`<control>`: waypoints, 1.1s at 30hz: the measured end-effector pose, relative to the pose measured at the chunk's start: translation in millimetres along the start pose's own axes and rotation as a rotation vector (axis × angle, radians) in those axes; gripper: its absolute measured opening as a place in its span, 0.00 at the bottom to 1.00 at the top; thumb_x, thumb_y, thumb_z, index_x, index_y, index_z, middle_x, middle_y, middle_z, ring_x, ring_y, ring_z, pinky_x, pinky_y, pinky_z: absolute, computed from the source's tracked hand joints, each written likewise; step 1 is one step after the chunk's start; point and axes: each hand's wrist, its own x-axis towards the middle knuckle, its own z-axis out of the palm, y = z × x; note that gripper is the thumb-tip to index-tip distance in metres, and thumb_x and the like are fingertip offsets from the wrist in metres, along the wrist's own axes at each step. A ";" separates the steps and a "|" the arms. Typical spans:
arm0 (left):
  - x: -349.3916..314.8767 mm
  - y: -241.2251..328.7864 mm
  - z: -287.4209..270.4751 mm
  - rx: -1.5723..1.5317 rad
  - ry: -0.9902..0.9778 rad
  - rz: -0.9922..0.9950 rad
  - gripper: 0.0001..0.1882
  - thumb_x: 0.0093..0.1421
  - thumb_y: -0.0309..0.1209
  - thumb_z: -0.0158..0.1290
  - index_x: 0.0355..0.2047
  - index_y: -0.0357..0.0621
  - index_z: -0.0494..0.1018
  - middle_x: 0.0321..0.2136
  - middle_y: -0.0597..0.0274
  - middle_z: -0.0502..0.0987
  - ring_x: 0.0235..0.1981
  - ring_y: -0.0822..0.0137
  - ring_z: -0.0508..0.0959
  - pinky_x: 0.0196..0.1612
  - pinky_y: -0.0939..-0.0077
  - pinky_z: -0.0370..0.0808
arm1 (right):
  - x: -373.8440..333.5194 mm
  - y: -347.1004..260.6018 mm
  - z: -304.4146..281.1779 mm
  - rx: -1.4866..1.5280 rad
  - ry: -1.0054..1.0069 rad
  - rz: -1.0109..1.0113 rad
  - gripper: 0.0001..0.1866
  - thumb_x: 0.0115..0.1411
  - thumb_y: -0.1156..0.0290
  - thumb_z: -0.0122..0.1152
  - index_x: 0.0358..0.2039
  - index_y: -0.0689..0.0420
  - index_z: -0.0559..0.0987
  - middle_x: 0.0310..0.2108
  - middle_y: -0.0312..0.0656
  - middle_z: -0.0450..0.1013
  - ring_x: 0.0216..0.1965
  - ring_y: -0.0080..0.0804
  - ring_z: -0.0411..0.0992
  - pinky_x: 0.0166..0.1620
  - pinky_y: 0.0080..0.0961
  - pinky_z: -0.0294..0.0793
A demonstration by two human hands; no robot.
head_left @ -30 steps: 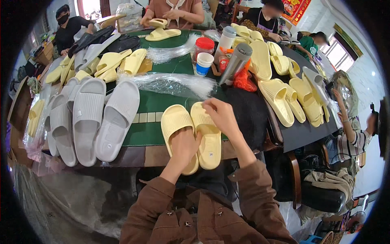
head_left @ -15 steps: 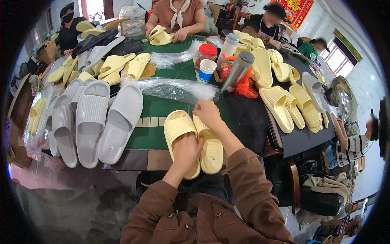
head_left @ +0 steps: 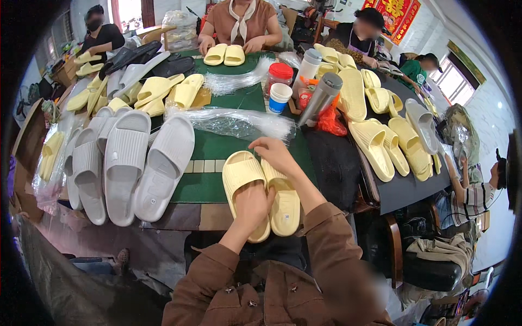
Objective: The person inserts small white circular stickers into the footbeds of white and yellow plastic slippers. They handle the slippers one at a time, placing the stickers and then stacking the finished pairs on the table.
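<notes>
A pair of yellow slide slippers stands side by side in front of me, heels toward me: the left slipper and the right slipper. My left hand reaches under the left slipper's strap, its thumb against the inner edge of the right one, gripping both. At the toe end, my right hand bends its fingers over the gap between the slippers. Its fingertips look pinched, but anything in them is too fine to make out. Just beyond lies a bundle of thin clear plastic strands in a clear bag.
Grey slippers crowd the table's left, with yellow slippers behind. A paper cup, a red-lidded jar and a steel bottle stand ahead. More yellow slippers lie right. Several people sit around.
My right hand has shifted slightly left and its index finger has lifted at the toes. Across the table, a person has set a yellow pair down side by side.
</notes>
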 end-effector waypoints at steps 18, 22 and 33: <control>-19.2 31.5 -72.5 0.119 0.046 0.104 0.12 0.57 0.36 0.56 0.25 0.40 0.73 0.22 0.54 0.75 0.28 0.54 0.78 0.32 0.62 0.73 | -11.2 -7.6 6.1 0.186 0.100 -0.057 0.09 0.61 0.74 0.53 0.35 0.65 0.78 0.30 0.41 0.75 0.32 0.26 0.74 0.32 0.23 0.76; 12.5 18.0 -70.9 0.045 0.234 0.216 0.07 0.57 0.30 0.55 0.25 0.41 0.72 0.25 0.54 0.75 0.28 0.53 0.77 0.32 0.61 0.72 | -7.0 7.1 7.6 0.375 0.107 0.013 0.09 0.64 0.73 0.50 0.38 0.64 0.76 0.33 0.40 0.74 0.35 0.26 0.75 0.35 0.22 0.76; 111.7 -28.6 -30.6 -0.051 0.063 0.068 0.09 0.58 0.30 0.53 0.38 0.42 0.70 0.32 0.49 0.78 0.35 0.47 0.78 0.36 0.55 0.74 | -3.1 24.7 10.6 0.698 0.170 0.110 0.08 0.66 0.68 0.51 0.41 0.56 0.76 0.34 0.32 0.74 0.35 0.17 0.71 0.39 0.17 0.70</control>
